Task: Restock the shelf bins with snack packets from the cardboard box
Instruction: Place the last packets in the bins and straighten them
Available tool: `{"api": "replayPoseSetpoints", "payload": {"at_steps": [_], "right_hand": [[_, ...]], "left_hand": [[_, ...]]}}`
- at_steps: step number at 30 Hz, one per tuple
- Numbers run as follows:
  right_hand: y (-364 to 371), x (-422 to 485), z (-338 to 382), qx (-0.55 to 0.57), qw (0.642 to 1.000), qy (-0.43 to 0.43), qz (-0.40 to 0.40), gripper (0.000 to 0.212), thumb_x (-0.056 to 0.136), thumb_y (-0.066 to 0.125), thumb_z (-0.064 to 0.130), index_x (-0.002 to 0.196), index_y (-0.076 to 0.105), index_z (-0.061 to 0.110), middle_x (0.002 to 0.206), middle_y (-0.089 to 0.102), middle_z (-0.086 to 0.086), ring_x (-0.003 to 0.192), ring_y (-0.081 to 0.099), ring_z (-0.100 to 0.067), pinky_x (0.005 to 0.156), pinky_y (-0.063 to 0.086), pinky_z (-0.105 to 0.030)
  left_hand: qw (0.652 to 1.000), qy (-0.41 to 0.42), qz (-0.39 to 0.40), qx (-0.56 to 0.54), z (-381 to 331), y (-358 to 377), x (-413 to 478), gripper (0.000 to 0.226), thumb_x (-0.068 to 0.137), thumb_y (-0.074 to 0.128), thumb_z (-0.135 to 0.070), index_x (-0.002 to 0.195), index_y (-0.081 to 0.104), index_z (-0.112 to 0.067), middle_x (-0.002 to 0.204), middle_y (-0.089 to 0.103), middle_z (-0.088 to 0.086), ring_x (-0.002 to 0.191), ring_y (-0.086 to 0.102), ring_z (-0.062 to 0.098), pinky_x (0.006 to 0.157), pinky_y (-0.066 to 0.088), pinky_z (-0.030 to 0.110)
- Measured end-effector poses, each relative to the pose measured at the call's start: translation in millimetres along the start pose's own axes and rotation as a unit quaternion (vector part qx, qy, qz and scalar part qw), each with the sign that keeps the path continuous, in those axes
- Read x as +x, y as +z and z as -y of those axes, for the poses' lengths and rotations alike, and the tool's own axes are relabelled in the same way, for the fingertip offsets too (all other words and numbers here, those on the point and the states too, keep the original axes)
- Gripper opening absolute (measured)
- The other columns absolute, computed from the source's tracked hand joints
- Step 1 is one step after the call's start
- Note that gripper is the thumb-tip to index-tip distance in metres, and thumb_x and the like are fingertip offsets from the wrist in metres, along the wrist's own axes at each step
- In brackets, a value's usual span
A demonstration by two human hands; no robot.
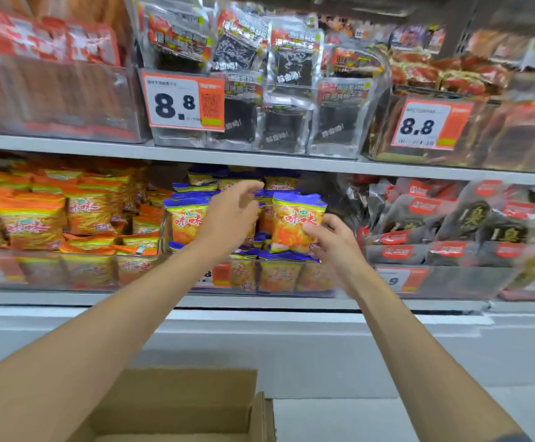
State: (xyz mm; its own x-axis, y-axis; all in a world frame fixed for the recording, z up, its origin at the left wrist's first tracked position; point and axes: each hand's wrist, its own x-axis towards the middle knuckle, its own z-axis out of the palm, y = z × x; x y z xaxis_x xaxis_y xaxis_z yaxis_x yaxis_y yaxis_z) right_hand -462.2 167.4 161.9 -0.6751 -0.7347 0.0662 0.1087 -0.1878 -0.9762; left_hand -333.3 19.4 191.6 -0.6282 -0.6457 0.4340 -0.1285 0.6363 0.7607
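Observation:
My right hand point(333, 240) holds an orange snack packet with a purple top point(294, 223) upright, over the clear middle bin point(278, 279) on the lower shelf. That bin holds several packets of the same kind. My left hand point(231, 215) reaches into the same bin with its fingers loosely spread, in front of the stacked packets and holding nothing. The open cardboard box point(176, 406) sits low at the bottom centre, below my forearms; what is inside it is hidden.
A bin of orange-topped packets point(52, 218) stands to the left, a bin of dark grey packets point(444, 224) to the right. The upper shelf point(259, 156) carries bins of dark and red packets with 8.8 price tags point(183, 102). A white ledge point(259, 317) runs below.

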Motion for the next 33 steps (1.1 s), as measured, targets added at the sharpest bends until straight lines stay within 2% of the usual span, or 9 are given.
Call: {"api": "replayPoseSetpoints", "payload": {"at_steps": [3, 6, 10, 14, 21, 24, 27, 29, 33], "right_hand": [[-2.2, 20.3, -3.4, -0.103, 0.995, -0.003, 0.001, 0.009, 0.092, 0.063, 0.017, 0.100, 0.058, 0.016, 0.086, 0.066, -0.002, 0.063, 0.062, -0.009, 0.058, 0.047, -0.020], [-5.6, 30.8, -6.5, -0.183, 0.980, 0.007, 0.072, 0.015, 0.094, 0.063, 0.018, 0.107, 0.057, 0.017, 0.091, 0.069, 0.002, 0.069, 0.066, -0.002, 0.068, 0.048, -0.019], [-12.5, 33.6, -9.5, -0.258, 0.956, 0.011, 0.138, 0.036, 0.091, 0.067, 0.023, 0.125, 0.056, 0.019, 0.119, 0.068, 0.004, 0.110, 0.064, -0.007, 0.097, 0.048, -0.028], [-14.7, 31.1, -10.7, -0.321, 0.944, -0.040, 0.065, 0.048, 0.077, 0.074, 0.048, 0.115, 0.061, 0.021, 0.120, 0.064, 0.001, 0.110, 0.062, -0.013, 0.099, 0.050, -0.043], [-5.9, 25.6, -18.4, -0.310, 0.946, -0.092, 0.018, 0.028, 0.087, 0.072, 0.025, 0.111, 0.058, 0.021, 0.109, 0.068, 0.008, 0.102, 0.066, -0.012, 0.094, 0.053, -0.045], [-3.6, 23.7, -21.5, -0.346, 0.930, -0.117, 0.031, 0.055, 0.084, 0.074, 0.028, 0.130, 0.043, 0.031, 0.120, 0.062, 0.012, 0.106, 0.063, -0.014, 0.093, 0.052, -0.046], [-1.6, 16.2, -18.4, -0.403, 0.902, -0.145, 0.061, 0.096, 0.086, 0.073, 0.020, 0.149, 0.007, 0.049, 0.137, 0.049, 0.023, 0.109, 0.062, -0.015, 0.092, 0.052, -0.034], [-2.6, 17.5, -19.4, -0.430, 0.887, -0.154, 0.067, 0.085, 0.088, 0.071, 0.021, 0.152, 0.019, 0.043, 0.150, 0.038, 0.019, 0.128, 0.050, -0.012, 0.103, 0.045, -0.036], [0.6, 21.7, -19.1, -0.325, 0.940, -0.085, 0.066, 0.079, 0.081, 0.074, 0.026, 0.146, 0.032, 0.040, 0.151, 0.037, 0.007, 0.132, 0.045, -0.010, 0.102, 0.045, -0.031]], "left_hand": [[0.962, 0.124, -0.030, 0.240, 26.4, -3.2, 1.7, 0.031, 0.092, 0.060, -0.017, 0.120, 0.066, -0.027, 0.126, 0.063, -0.007, 0.123, 0.048, 0.019, 0.103, 0.033, 0.038], [0.935, 0.154, 0.028, 0.319, 49.4, -2.8, -3.4, 0.040, 0.092, 0.061, -0.018, 0.129, 0.059, -0.030, 0.136, 0.054, -0.008, 0.130, 0.041, 0.018, 0.109, 0.023, 0.041], [0.935, 0.185, -0.001, 0.303, 56.8, 1.0, -8.7, 0.050, 0.088, 0.062, -0.012, 0.136, 0.053, -0.026, 0.142, 0.049, -0.005, 0.134, 0.037, 0.017, 0.113, 0.018, 0.039], [0.920, 0.218, -0.009, 0.325, 58.1, 8.0, -13.4, 0.049, 0.087, 0.060, -0.019, 0.135, 0.053, -0.024, 0.145, 0.047, -0.002, 0.137, 0.034, 0.018, 0.114, 0.011, 0.038], [0.905, 0.213, 0.000, 0.369, 59.5, 6.2, -3.4, 0.055, 0.083, 0.072, -0.025, 0.135, 0.054, -0.024, 0.149, 0.043, 0.005, 0.140, 0.032, 0.026, 0.112, 0.015, 0.048], [0.910, 0.218, -0.003, 0.352, 61.1, 5.2, -6.8, 0.063, 0.080, 0.070, -0.024, 0.139, 0.049, -0.024, 0.150, 0.042, 0.002, 0.141, 0.032, 0.022, 0.113, 0.014, 0.048], [0.921, 0.216, 0.003, 0.325, 55.3, 6.6, -14.0, 0.074, 0.080, 0.055, -0.041, 0.150, 0.032, -0.030, 0.153, 0.036, -0.006, 0.144, 0.026, 0.014, 0.117, 0.008, 0.049], [0.914, 0.215, 0.008, 0.344, 54.3, 9.4, -14.3, 0.070, 0.083, 0.053, -0.054, 0.148, 0.033, -0.037, 0.154, 0.035, -0.006, 0.145, 0.024, 0.015, 0.117, 0.007, 0.052], [0.904, 0.199, 0.015, 0.378, 56.1, 14.5, -9.6, 0.062, 0.088, 0.043, -0.065, 0.144, 0.038, -0.041, 0.153, 0.037, -0.002, 0.145, 0.023, 0.019, 0.117, 0.006, 0.056]]}}
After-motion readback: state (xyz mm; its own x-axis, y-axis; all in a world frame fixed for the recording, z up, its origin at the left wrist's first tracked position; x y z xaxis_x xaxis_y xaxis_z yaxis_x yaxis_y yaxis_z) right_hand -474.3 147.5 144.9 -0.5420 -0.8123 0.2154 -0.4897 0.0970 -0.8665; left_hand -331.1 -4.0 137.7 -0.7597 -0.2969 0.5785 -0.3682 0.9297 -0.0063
